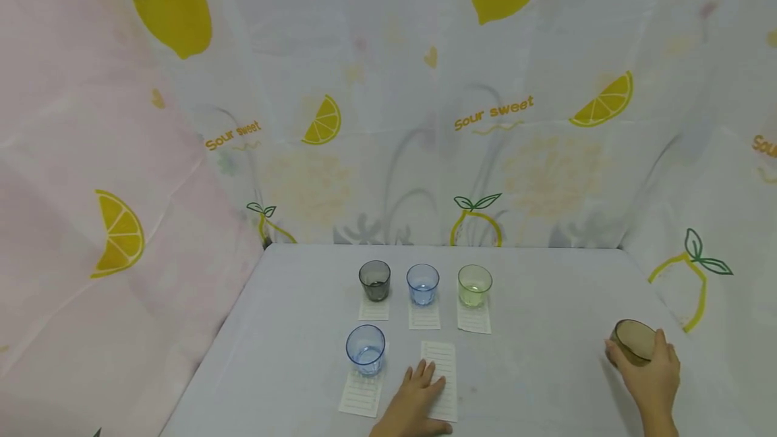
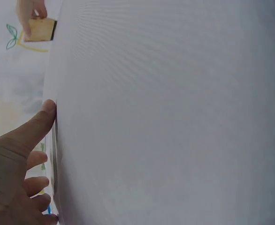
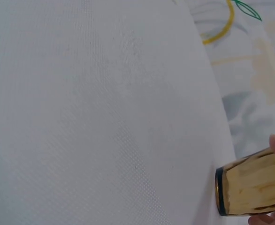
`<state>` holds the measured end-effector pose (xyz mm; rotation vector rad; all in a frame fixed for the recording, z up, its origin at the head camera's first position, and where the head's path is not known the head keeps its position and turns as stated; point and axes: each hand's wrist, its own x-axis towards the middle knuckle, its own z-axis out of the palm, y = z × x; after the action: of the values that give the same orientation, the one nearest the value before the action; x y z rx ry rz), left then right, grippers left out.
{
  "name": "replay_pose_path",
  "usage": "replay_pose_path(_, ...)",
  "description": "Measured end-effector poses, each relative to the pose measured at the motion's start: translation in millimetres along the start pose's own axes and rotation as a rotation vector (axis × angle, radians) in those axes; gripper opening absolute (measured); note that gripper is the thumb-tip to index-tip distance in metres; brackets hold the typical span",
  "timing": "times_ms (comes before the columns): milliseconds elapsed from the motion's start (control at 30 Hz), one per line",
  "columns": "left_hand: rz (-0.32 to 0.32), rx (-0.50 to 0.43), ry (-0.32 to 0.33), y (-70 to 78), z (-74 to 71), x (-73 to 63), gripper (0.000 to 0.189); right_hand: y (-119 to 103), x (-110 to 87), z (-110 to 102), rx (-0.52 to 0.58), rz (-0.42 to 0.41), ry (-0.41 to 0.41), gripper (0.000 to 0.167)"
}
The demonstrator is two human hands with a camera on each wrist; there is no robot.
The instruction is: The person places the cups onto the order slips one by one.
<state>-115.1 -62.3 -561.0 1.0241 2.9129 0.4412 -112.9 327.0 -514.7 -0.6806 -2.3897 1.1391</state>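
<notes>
On the right side of the table, my right hand [image 1: 657, 380] grips a brown-tinted glass [image 1: 635, 341], thumb on one side and fingers on the other. In the right wrist view the glass [image 3: 255, 185] shows its dark base close to the tablecloth. My left hand [image 1: 414, 398] lies with spread fingers over a lined paper slip [image 1: 448, 373] at the front middle, fingertips on its left part. Just left of that hand, a blue glass [image 1: 366, 351] stands at the top end of another lined slip [image 1: 361, 394].
Behind, in a row, stand a grey glass [image 1: 375, 281], a smaller-looking blue glass [image 1: 423, 284] and a green glass [image 1: 475, 286], each with a paper slip at its base. A lemon-print curtain [image 1: 388, 86] hangs along the table's back and sides.
</notes>
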Motion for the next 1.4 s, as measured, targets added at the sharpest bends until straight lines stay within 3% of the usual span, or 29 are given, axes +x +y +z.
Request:
replay_pose_path(233,-0.127,-0.078,0.006,-4.9,-1.8,-8.1,0.088,0,1.4,-1,-0.024,0.013,0.013,0.084)
replay_pose_path(467,-0.188,-0.040,-0.053,-7.1,-9.3,-12.4,0.090,1,2.6,-3,-0.047,0.026,-0.006,0.085)
replay_pose_path(733,-0.163,-0.046,-0.096,-5.1,-11.1,-11.1,0.081,2,2.7,-4,-0.042,0.048,-0.025,0.086)
replay_pose_path(900,-0.144,-0.060,-0.062,-11.3,-5.6,-13.3,0.083,3,3.3,-3,-0.036,0.042,-0.021,0.086)
replay_pose_path(1100,-0.077,-0.047,0.015,-18.0,-0.5,-16.2,0.075,3,2.9,-3,-0.033,0.036,-0.006,0.086)
replay_pose_path(1400,-0.026,-0.106,0.036,-14.4,-5.4,-15.0,0.060,4,4.0,-2,-0.029,0.032,0.004,0.086)
